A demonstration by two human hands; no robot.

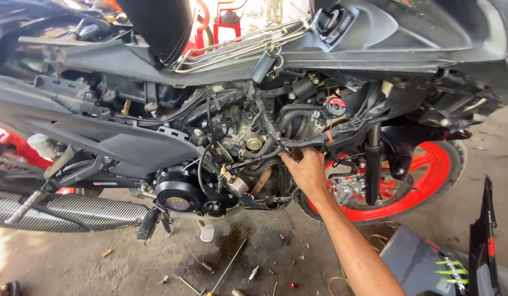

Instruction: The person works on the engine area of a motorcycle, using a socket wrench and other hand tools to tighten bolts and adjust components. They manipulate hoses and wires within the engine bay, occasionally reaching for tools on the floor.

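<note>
Reaching into the motorcycle (254, 109) frame, the right hand (306, 172) has its grip pinching a black wiring harness (297, 142).

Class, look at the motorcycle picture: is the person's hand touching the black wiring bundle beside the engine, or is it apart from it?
Touching. The head view shows the right hand raised to the black wiring bundle, its fingertips pressed against the underside with no gap visible.

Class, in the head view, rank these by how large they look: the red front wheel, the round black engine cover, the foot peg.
1. Red front wheel, though partly hidden.
2. Round black engine cover.
3. Foot peg.
</note>
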